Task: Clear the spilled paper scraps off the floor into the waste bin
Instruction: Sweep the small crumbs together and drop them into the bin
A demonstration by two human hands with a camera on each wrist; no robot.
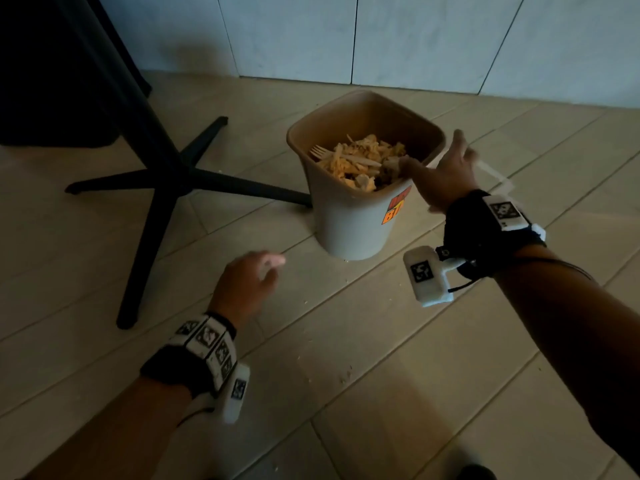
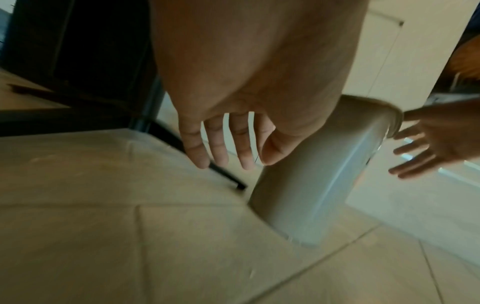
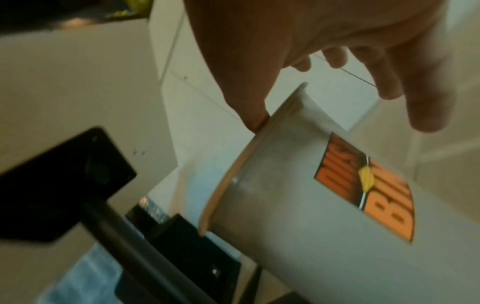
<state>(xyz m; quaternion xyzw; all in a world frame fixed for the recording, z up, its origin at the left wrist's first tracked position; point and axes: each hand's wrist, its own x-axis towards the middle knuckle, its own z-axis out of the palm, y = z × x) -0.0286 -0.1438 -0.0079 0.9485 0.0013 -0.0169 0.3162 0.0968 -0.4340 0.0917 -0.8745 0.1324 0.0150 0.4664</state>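
The waste bin [image 1: 349,220] stands upright on the tiled floor, beige with an orange sticker [image 1: 396,209]. Paper scraps [image 1: 360,157] and a pale fork fill it. My right hand [image 1: 443,168] hovers at the bin's right rim with fingers spread and nothing in it. In the right wrist view its thumb [image 3: 255,121] touches the rim of the bin [image 3: 298,205]. My left hand [image 1: 266,268] hangs over the floor to the bin's lower left, fingers [image 2: 221,150] relaxed and bare, beside the bin [image 2: 311,174]. A few tiny crumbs [image 1: 344,374] lie on the tiles.
A black table base [image 1: 166,174] with spreading legs stands left of the bin, one leg reaching the bin's foot. A pale tiled wall [image 1: 381,36] rises close behind. Floor tiles stretch toward me in front of the bin.
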